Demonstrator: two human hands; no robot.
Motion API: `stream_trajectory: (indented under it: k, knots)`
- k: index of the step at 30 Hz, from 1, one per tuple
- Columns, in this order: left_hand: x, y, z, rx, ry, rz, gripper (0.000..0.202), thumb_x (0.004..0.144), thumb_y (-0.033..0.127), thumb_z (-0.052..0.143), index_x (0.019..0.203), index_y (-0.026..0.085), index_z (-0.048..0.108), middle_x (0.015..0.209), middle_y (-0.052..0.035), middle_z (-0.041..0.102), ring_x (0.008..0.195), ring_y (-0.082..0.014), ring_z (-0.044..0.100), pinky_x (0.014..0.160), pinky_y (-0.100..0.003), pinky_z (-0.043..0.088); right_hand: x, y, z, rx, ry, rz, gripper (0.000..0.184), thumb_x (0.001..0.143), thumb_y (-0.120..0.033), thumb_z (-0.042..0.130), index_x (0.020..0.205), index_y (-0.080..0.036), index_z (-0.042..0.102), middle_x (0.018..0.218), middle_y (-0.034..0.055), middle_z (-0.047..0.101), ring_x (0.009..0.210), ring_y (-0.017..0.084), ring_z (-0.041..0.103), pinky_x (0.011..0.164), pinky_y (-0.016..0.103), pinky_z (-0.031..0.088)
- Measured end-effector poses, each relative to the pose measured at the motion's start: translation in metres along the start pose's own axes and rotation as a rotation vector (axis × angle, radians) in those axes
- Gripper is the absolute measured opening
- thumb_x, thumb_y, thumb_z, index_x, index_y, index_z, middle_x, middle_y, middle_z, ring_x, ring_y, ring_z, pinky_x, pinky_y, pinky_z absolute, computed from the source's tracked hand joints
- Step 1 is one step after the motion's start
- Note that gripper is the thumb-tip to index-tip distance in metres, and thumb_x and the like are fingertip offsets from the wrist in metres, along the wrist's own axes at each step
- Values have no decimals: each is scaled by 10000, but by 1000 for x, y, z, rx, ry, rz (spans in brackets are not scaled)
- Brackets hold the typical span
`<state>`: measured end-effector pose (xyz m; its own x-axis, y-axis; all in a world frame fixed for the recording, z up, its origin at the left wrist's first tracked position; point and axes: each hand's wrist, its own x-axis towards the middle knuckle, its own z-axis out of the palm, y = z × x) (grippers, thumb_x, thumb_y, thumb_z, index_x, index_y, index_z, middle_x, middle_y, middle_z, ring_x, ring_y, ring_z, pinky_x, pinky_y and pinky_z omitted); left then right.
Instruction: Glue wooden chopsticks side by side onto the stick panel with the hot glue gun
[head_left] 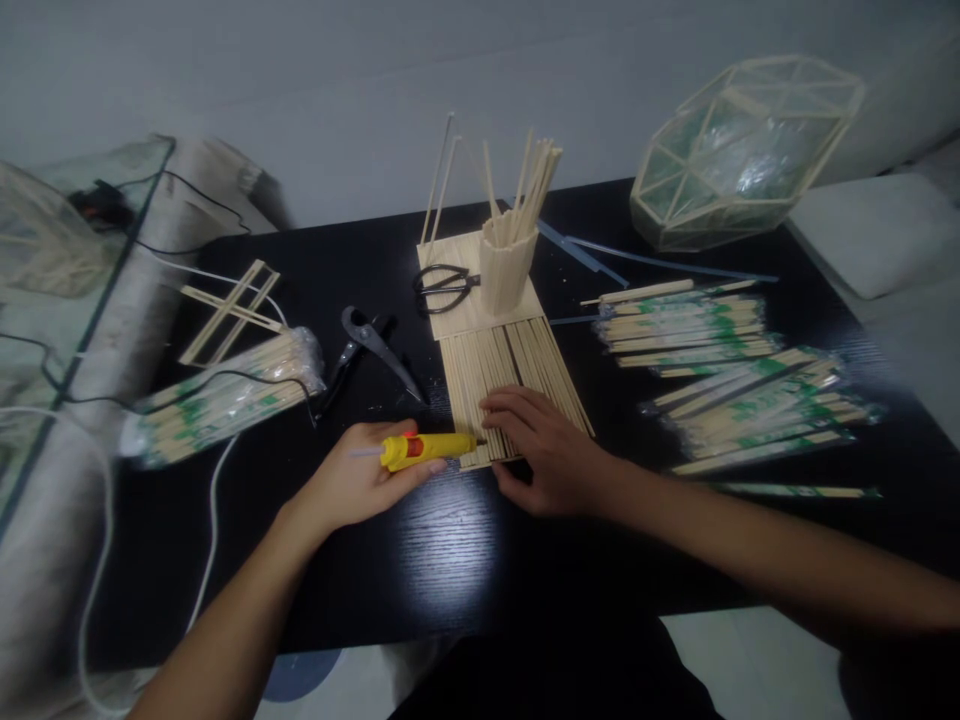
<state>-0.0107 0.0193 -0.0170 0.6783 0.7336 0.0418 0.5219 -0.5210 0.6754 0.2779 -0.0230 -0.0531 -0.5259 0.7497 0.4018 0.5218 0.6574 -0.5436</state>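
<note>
A yellow glue gun (427, 449) with a glue stick out its back is in my left hand (356, 475), which is closed round it. Its nozzle points right, over the near end of a row of wooden chopsticks (495, 365) laid side by side. My right hand (551, 450) rests on that row, fingers bent over the sticks and thumb apart at the near edge. At its far end lies a pale wooden-stick panel (457, 318), bearing a stick-built cup (504, 275) full of loose sticks and black-handled scissors (442, 290).
Black pliers (379, 350) lie left of the row. Further left are wrapped chopsticks (232, 395), a small stick frame (229, 312) and a white cord (214, 520). More wrapped chopsticks (757, 410) lie right, below a geometric glass-like container (742, 150). Clear glue sticks (577, 250) lie behind.
</note>
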Motion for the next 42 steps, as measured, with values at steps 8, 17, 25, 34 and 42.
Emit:
stream_trajectory:
  k: [8, 17, 25, 34, 42]
  knots:
    - [3, 2, -1, 32, 22, 21, 394, 1068, 415, 691, 754, 200, 586, 669, 63, 535, 538, -89, 535, 520, -233, 377, 0, -1, -1, 11, -6, 17, 385, 902, -184, 658, 1282, -157, 599, 1361, 216, 669, 1383, 389, 607, 1150, 634, 573]
    - [3, 2, 1, 41, 67, 5, 403, 1055, 445, 704, 749, 211, 587, 652, 62, 555, 508, -94, 497, 494, -246, 365, 0, 0, -1, 24, -6, 33, 395, 921, -200, 666, 1308, -165, 594, 1376, 224, 647, 1371, 395, 613, 1130, 647, 575]
    - [5, 1, 1, 81, 82, 23, 423, 1071, 443, 682, 737, 209, 569, 633, 67, 517, 497, -89, 490, 492, -243, 355, 1, 0, -1, 30, 11, 29, 401, 925, -198, 667, 1315, -135, 598, 1371, 243, 645, 1368, 402, 606, 1128, 642, 580]
    - [3, -1, 1, 94, 126, 22, 410, 1084, 445, 669, 763, 214, 559, 650, 68, 542, 520, -93, 517, 519, -244, 394, 1, -1, -1, 56, 7, 55, 524, 912, -186, 679, 1424, -153, 579, 1390, 225, 638, 1378, 404, 600, 1149, 662, 562]
    - [3, -1, 2, 70, 135, 83, 414, 1085, 450, 690, 778, 213, 548, 653, 79, 489, 522, -83, 490, 512, -240, 376, 2, 0, -1, 29, 28, 42, 457, 937, -173, 639, 1388, -123, 587, 1376, 231, 643, 1365, 396, 609, 1150, 641, 575]
